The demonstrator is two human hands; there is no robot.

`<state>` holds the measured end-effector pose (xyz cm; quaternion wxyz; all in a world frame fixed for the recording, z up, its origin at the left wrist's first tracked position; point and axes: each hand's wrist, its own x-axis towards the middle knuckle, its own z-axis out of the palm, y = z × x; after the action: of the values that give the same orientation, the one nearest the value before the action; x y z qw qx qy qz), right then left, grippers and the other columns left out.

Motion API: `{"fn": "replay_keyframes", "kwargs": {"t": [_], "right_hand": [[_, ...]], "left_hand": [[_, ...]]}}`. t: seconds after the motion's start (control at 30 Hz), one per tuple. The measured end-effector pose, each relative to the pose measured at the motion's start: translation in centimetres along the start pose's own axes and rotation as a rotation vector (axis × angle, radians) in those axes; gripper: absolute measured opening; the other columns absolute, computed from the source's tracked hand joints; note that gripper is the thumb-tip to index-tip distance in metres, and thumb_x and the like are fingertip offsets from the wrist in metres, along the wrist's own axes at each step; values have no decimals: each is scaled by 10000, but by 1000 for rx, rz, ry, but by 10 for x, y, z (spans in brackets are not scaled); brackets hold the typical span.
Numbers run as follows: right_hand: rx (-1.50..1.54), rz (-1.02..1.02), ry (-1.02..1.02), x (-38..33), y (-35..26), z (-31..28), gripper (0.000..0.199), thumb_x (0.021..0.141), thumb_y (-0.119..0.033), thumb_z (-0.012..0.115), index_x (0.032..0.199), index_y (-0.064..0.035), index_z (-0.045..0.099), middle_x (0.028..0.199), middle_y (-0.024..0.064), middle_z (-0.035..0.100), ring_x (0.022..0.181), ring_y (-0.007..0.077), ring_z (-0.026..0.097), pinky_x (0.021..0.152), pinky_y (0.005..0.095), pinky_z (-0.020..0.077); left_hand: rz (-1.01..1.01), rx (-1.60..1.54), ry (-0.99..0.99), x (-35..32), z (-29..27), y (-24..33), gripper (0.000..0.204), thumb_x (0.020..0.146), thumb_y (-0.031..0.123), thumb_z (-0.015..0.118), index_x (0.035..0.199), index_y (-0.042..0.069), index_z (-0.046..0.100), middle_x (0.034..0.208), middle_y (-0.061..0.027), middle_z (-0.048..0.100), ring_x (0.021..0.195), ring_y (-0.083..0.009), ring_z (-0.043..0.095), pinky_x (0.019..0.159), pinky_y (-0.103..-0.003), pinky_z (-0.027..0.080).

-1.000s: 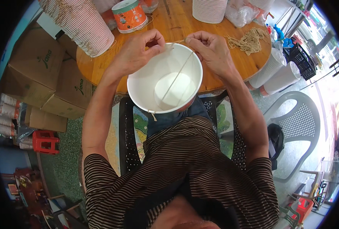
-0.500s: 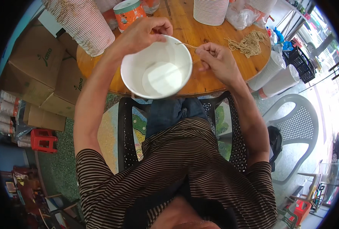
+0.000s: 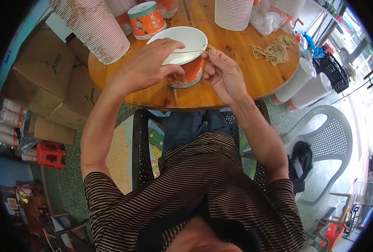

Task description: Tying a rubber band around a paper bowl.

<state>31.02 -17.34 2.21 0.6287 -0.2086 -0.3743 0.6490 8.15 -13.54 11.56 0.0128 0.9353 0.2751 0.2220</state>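
A round paper bucket [image 3: 195,69], white inside with an orange printed wall, is upright over the near part of the wooden table, its opening facing up. My left hand [image 3: 153,63] straddles its left side, fingers curled over the opening and thumb at the outer wall. A thin tan strand [image 3: 190,51] stretches across the opening between my hands. At the bucket's right rim, my right hand [image 3: 222,69] pinches the strand between thumb and fingertips. Whether the left fingers also hold the strand is hidden.
A tangled tan string pile [image 3: 275,49] lies on the table's right side [image 3: 237,80]. Tall stacked paper buckets [image 3: 96,31] lean at the left, and another stack [image 3: 232,14] stands behind. An orange bucket [image 3: 146,23] rests upside down at the far left. Cardboard boxes [image 3: 43,67] flank the table.
The bucket has swung from tilted toward me to upright, moving farther away. My right hand has come left to its rim, and the strand now spans the opening.
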Motion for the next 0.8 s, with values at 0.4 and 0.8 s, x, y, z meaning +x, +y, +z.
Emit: {"fn": "replay_keyframes", "kwargs": {"t": [0.4,0.8], "right_hand": [[254,153,-46,-9,39,9,151,1056,-272,620,1000,-136,588,840,-47,585,599,56,430,616,259,446],[395,28,34,-3,58,9,172,1048,-255,616,1074,-88,644,890,-22,628,706,93,533,647,283,468]], "left_hand": [[169,237,409,-15,15,-9,179,797,70,789,953,70,701,921,-45,697,849,-274,683,734,-391,542],[62,247,554,-55,35,-5,406,755,3,803,1141,82,704,1175,-69,686,1036,-296,651,858,-390,545]]}}
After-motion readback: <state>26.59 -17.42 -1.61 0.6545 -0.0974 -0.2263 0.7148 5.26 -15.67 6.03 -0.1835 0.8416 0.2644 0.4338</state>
